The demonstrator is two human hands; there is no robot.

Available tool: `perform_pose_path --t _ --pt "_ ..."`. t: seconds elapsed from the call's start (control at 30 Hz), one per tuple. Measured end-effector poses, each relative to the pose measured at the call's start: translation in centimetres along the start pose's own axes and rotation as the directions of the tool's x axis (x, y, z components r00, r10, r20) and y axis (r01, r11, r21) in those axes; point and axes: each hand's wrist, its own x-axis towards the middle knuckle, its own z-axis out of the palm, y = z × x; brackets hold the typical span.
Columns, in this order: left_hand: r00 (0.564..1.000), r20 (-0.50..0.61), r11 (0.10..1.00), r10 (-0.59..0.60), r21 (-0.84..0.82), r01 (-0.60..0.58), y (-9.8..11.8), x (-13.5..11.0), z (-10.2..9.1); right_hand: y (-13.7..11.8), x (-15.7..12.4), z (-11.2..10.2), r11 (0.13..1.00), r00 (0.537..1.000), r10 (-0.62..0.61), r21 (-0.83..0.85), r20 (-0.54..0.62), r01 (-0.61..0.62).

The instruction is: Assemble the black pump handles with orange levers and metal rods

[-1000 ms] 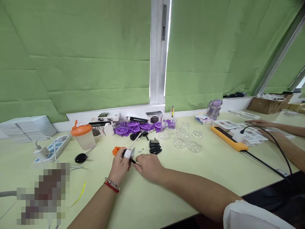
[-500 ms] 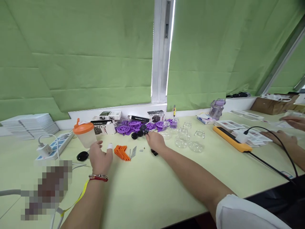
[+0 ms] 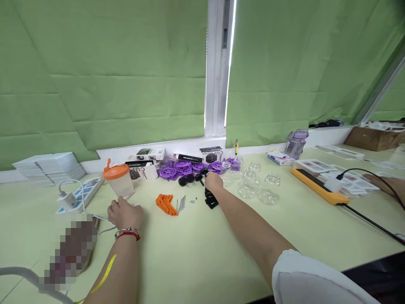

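Note:
My left hand (image 3: 125, 214) lies on the table at the left, fingers curled over the black handle of a screwdriver whose metal shaft (image 3: 129, 196) sticks out toward the orange-lidded cup (image 3: 117, 180). My right hand (image 3: 214, 182) reaches far forward, fingers pinched on a small black knob (image 3: 203, 172) beside other black knobs (image 3: 186, 180). Orange plastic pieces (image 3: 166, 203), thin metal pins (image 3: 181, 203) and a stack of black parts (image 3: 211, 201) lie between the hands.
Purple gears (image 3: 183, 166) and small boxes (image 3: 144, 162) line the window ledge. Clear glass jars (image 3: 255, 185) stand right of my arm. A power strip (image 3: 80, 192) lies at left, a yellow device (image 3: 316, 186) with a black cable at right. A co-worker's hand (image 3: 389, 183) rests at far right.
My hands separated from the middle of the table. The left moved left and closed over the screwdriver handle. The right reached forward to the black knobs.

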Motion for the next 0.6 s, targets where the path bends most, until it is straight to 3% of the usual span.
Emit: perform_pose_path --t 0.2,0.37,0.6 --pt "0.998 0.049 1.000 -0.027 -0.006 0.027 -0.3 0.3 0.4 0.3 -0.1 0.2 0.999 1.000 -0.010 -0.037 0.013 0.010" --pt "0.999 -0.025 0.998 -0.027 -0.050 0.025 -0.6 0.3 0.2 0.3 -0.9 -0.4 0.997 0.999 -0.041 -0.063 0.017 0.042" --pt "0.999 0.004 0.998 -0.038 -0.047 0.038 -1.3 0.7 0.5 -0.7 -4.0 -1.3 0.960 0.960 -0.267 -0.060 0.084 0.272"
